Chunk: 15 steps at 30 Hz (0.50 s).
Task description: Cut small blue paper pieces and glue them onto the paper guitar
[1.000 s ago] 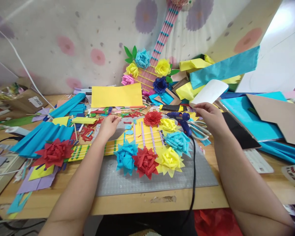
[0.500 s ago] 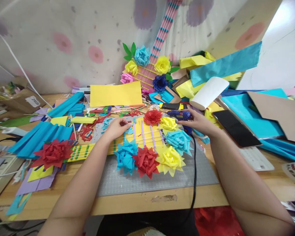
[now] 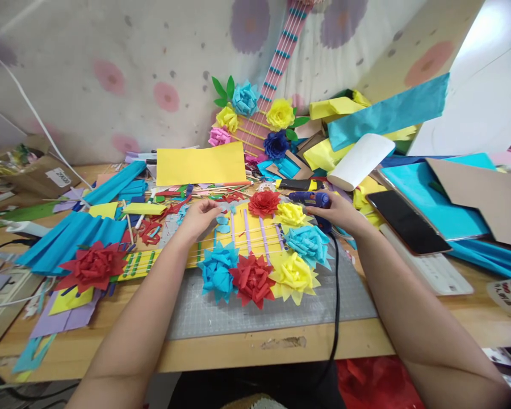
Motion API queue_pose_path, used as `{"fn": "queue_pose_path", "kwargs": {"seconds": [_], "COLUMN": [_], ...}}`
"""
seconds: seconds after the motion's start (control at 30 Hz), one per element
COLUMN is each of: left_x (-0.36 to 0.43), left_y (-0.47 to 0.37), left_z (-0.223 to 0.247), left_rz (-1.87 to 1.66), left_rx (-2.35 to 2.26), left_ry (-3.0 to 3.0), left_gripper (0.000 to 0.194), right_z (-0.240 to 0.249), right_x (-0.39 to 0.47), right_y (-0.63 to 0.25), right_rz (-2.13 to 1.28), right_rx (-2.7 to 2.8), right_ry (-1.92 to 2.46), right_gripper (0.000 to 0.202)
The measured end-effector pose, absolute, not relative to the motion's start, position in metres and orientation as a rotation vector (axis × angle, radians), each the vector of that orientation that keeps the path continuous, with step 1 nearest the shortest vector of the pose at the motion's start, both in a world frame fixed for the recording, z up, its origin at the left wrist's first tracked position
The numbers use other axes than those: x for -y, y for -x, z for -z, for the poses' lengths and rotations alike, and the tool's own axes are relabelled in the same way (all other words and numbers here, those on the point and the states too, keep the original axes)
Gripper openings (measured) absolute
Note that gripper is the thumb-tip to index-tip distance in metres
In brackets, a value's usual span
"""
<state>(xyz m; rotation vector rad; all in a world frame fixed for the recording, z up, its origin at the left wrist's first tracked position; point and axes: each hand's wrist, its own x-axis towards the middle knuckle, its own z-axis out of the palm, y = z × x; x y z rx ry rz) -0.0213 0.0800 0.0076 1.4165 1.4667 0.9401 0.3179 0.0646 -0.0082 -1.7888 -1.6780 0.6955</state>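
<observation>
A yellow paper guitar (image 3: pixel 255 227) with lilac strips and thin strings lies on a grey cutting mat (image 3: pixel 281 318). Around its body sit paper flowers: a blue one (image 3: pixel 218 271), red ones (image 3: pixel 254 278), yellow ones (image 3: pixel 296 275) and a light-blue one (image 3: pixel 309 244). My left hand (image 3: pixel 201 218) is over the guitar's upper left edge, thumb and fingertips pinched together; whatever they hold is too small to make out. Just right of it are small light-blue paper pieces (image 3: pixel 223 224). My right hand (image 3: pixel 339 213) grips a dark blue glue gun (image 3: pixel 310 199) beside the yellow flower.
The glue gun's black cord (image 3: pixel 338 295) runs over the table's front edge. A phone (image 3: pixel 409 221) lies on the right, with a cup (image 3: pixel 509 298) beyond. A pink guitar (image 3: pixel 276 74) leans at the back. Paper scraps (image 3: pixel 149 232) and a large red flower (image 3: pixel 94 267) are left.
My left hand has drawn slightly left, away from the light-blue pieces. My right hand has closed further around the glue gun, which stays in nearly the same place.
</observation>
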Motion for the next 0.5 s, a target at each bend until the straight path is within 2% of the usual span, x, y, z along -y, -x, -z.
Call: {"fn": "queue_pose_path", "kwargs": {"seconds": [0.23, 0.5], "left_x": [-0.08, -0.078], "left_y": [0.018, 0.014], "left_z": [-0.016, -0.023], "left_rz": [-1.165, -1.343], "left_rx": [-1.421, -1.344], "left_ry": [-1.195, -1.118], "left_gripper": [0.014, 0.011], "right_z": [0.008, 0.004], "right_x": [-0.065, -0.064], "right_y": [-0.322, -0.317], "right_rz": [-0.61, -0.653], "right_rx": [1.742, 1.83], "right_ry": [1.872, 2.071], "right_gripper": [0.056, 0.039]}}
